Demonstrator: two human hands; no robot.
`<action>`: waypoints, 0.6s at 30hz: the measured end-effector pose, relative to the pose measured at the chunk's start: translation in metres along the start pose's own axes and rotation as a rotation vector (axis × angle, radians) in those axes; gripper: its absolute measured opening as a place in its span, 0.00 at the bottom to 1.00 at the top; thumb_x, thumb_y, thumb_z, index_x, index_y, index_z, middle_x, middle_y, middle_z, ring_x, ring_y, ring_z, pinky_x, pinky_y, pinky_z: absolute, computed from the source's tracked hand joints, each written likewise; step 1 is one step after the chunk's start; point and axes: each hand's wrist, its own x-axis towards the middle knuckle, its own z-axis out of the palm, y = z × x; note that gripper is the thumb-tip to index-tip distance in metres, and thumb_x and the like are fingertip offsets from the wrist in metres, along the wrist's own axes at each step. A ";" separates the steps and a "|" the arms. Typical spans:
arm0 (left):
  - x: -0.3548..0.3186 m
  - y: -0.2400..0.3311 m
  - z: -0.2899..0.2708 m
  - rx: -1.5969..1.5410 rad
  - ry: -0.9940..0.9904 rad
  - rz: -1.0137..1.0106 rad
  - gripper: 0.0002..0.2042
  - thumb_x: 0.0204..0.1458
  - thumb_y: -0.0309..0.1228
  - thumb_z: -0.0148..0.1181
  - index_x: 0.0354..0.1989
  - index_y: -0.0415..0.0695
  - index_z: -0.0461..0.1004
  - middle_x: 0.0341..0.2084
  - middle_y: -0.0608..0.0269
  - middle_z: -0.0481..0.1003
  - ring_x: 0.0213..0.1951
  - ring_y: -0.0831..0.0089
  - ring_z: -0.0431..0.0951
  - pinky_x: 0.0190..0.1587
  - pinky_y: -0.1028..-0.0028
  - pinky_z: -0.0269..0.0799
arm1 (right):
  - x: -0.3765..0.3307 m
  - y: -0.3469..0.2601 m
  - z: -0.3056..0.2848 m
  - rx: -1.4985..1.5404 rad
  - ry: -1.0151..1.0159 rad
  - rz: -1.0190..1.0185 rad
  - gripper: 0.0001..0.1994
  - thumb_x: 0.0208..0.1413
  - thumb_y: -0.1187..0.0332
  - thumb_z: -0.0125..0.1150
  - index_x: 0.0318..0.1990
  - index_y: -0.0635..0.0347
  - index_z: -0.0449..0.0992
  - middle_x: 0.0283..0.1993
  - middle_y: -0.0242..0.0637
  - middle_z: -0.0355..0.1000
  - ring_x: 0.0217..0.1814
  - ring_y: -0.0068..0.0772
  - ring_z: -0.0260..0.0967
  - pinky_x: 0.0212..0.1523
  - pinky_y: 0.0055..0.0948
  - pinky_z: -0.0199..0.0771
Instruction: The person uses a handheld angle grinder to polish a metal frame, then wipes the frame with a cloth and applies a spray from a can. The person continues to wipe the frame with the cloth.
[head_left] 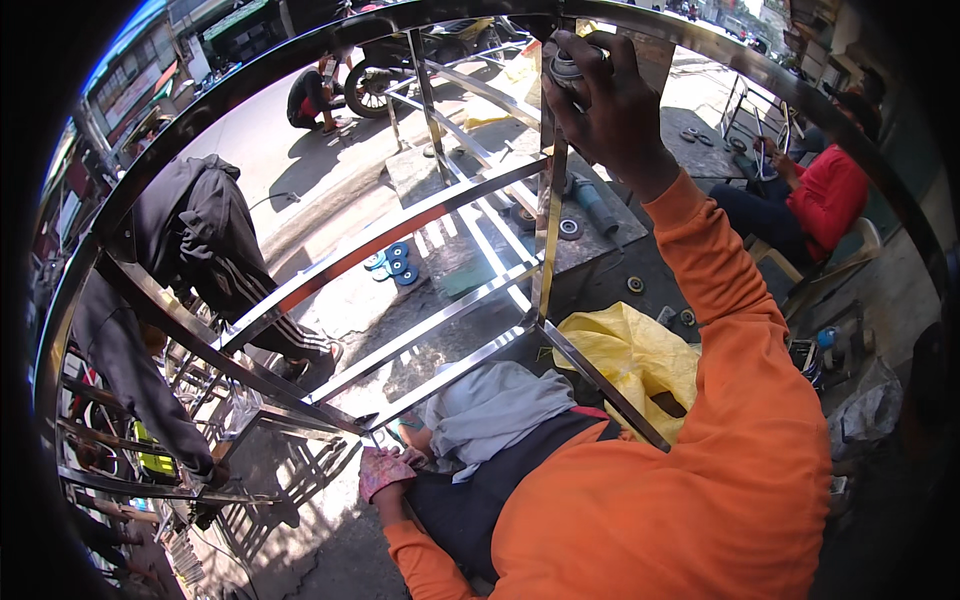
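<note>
A large shiny metal frame [420, 225] of square tubes spans the view in front of me. My right hand [615, 105], raised at the top, has its fingers curled round a small round metallic piece [567, 68] against the frame's upright tube. The exact kind of that piece is hard to make out. Low on the left, my left hand [388, 474] is covered by a pink patterned glove or cloth and closes at the frame's lower corner. Its fingers are partly hidden. A grey cloth [500, 405] lies over my lap beside it.
Blue discs [400, 263] lie on the ground beyond the frame. A yellow sack [630, 355] and a grey-green cylindrical tool [594, 205] are near my right arm. A person in dark clothes [200, 230] bends at left; another in red [825, 200] sits at right. A motorcycle [375, 85] stands behind.
</note>
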 end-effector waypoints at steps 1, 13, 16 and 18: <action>0.000 -0.003 0.002 -0.047 -0.030 0.021 0.15 0.57 0.36 0.45 0.45 0.38 0.69 0.43 0.43 0.72 0.49 0.40 0.71 0.60 0.38 0.61 | 0.005 -0.003 0.001 -0.037 -0.020 -0.006 0.25 0.52 0.64 0.70 0.58 0.50 0.69 0.47 0.41 0.67 0.32 0.35 0.77 0.27 0.32 0.77; -0.013 0.055 -0.013 -0.663 0.129 -0.354 0.11 0.59 0.24 0.53 0.49 0.34 0.65 0.40 0.41 0.77 0.38 0.50 0.81 0.41 0.51 0.81 | 0.036 -0.018 -0.001 0.032 -0.037 -0.033 0.23 0.49 0.71 0.63 0.55 0.57 0.70 0.44 0.50 0.67 0.26 0.49 0.73 0.23 0.42 0.76; -0.013 0.044 -0.005 -1.035 0.129 -0.321 0.12 0.57 0.22 0.55 0.47 0.33 0.66 0.38 0.43 0.77 0.37 0.53 0.82 0.40 0.52 0.82 | 0.035 -0.018 -0.003 -0.010 -0.079 -0.004 0.24 0.49 0.72 0.64 0.56 0.56 0.69 0.44 0.50 0.66 0.28 0.52 0.73 0.25 0.43 0.76; -0.013 0.042 -0.002 -0.775 0.198 -0.225 0.12 0.56 0.21 0.56 0.47 0.33 0.66 0.37 0.43 0.77 0.37 0.54 0.82 0.39 0.53 0.82 | 0.031 -0.020 -0.007 0.005 -0.093 0.033 0.25 0.49 0.73 0.64 0.57 0.55 0.68 0.44 0.50 0.66 0.31 0.53 0.73 0.26 0.44 0.77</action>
